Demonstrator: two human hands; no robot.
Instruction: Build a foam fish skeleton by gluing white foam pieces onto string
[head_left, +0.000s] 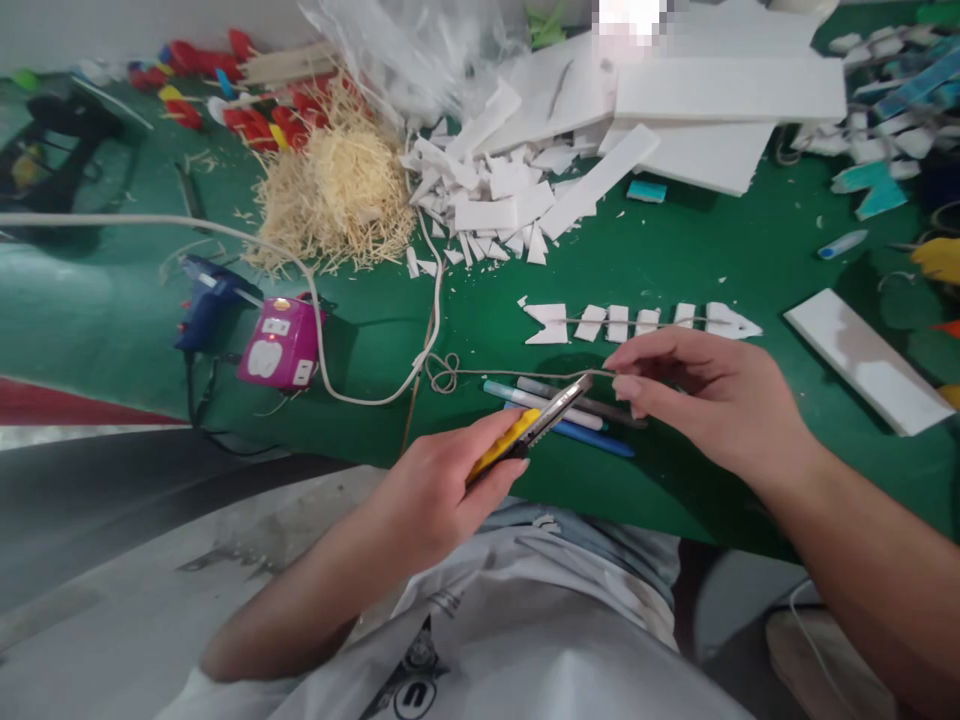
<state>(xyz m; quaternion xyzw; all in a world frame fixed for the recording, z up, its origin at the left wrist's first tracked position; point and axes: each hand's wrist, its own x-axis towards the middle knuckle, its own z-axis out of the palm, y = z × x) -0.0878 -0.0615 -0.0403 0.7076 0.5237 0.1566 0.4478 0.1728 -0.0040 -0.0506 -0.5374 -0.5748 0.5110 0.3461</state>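
My left hand (457,465) is closed round a yellow and black utility knife (517,435), its blade pointing up and right against a thin cord. Between thumb and fingertips, my right hand (697,395) pinches that grey cord (525,374), which runs left to a small looped knot. Just beyond the hands lies a row of white foam pieces (617,323) shaped like a fish skeleton, with a cord along the middle. Several marker pens (592,437) lie on the green table under the knife and cord.
White foam scraps (487,200) and larger foam sheets (720,90) are piled at the back, beside a heap of straw-like shreds (345,190). At left sit a blue glue gun (214,295), a magenta power adapter (279,343) and a white cable (375,402). A foam block (870,360) lies right.
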